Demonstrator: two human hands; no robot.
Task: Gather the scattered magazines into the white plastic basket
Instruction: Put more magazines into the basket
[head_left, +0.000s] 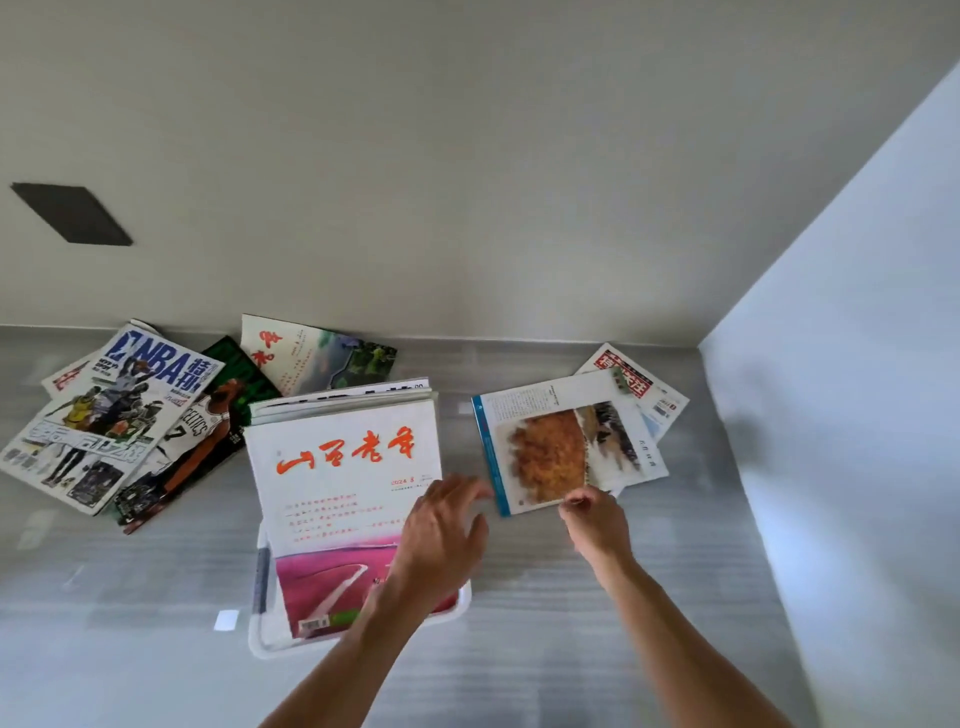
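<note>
A white plastic basket (270, 642) sits at the centre, holding a stack of magazines topped by a white and pink magazine (337, 499) with red characters. My left hand (444, 535) hovers over that magazine's right edge, fingers spread, holding nothing. To the right lies a magazine with an orange picture (550, 447) and a blue spine; my right hand (597, 522) pinches its near edge. Under it sits a red-titled magazine (649, 395). At the left lie an NBA magazine (104, 410), a green basketball magazine (208, 431) and a white and green magazine (317, 353).
Everything rests on a grey wood-grain surface (519, 597). A pale wall runs along the back, with a dark square (72, 213) on it, and a white panel (857, 415) closes the right side. A small white scrap (226, 619) lies left of the basket.
</note>
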